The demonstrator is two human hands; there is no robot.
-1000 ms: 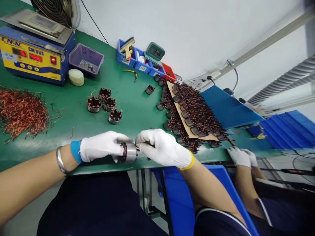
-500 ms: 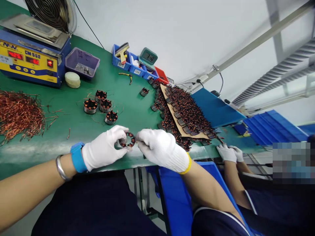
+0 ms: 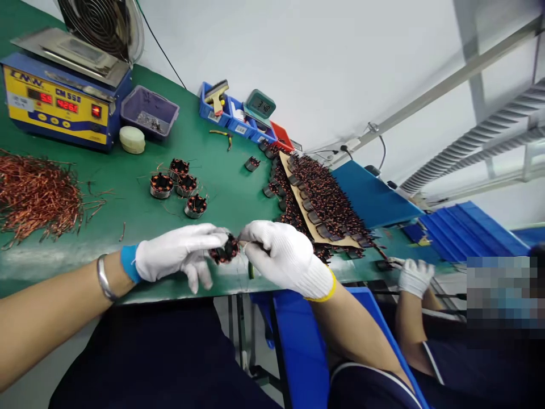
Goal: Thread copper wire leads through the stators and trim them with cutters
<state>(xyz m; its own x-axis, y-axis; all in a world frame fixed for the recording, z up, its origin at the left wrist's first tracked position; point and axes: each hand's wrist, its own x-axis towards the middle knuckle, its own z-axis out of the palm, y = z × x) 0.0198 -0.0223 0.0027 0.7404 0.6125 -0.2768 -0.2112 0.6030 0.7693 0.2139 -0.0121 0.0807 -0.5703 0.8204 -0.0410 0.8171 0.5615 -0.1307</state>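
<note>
The left hand (image 3: 183, 253) loosely grasps one wound core (image 3: 224, 250) above the table (image 3: 232, 187); the right hand (image 3: 279, 255) pinches at its right edge. Beyond that core stand four clustered cores (image 3: 161, 186).

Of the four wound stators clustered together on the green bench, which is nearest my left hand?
The front-right stator: it sits closest to your left hand, while the other three stators stand farther away.
</note>
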